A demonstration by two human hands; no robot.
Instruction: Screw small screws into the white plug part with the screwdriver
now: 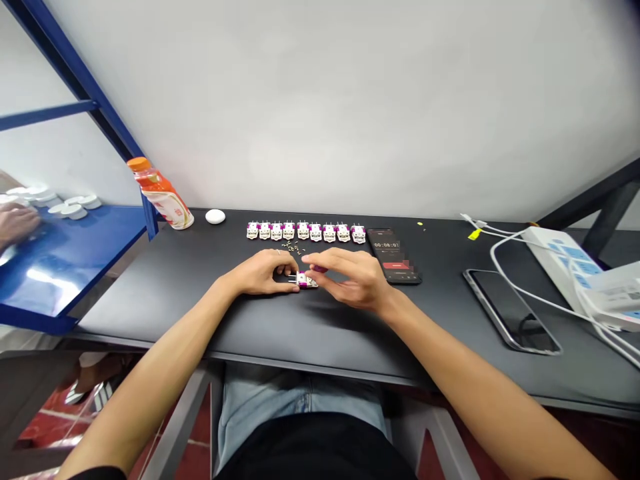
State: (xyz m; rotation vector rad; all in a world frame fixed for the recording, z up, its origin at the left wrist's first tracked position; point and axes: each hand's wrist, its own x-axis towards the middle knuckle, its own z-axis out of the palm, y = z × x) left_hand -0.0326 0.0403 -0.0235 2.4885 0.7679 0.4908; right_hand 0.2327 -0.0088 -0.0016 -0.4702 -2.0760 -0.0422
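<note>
My left hand (263,272) rests on the dark table (200,313) and pinches a small white and magenta plug part (306,281) with metal prongs. My right hand (353,279) meets it from the right, fingertips closed on a small magenta piece (319,269) at the plug's top. Behind the hands lies a scatter of tiny screws (294,249). Further back, a row of several similar white and magenta plug parts (305,231) stands side by side.
A phone showing a timer (394,264) lies right of my hands, a second dark phone (510,317) further right. A white power strip (575,267) with cables sits far right. An orange bottle (161,193), a white puck (215,216) and a blue shelf (60,267) are left.
</note>
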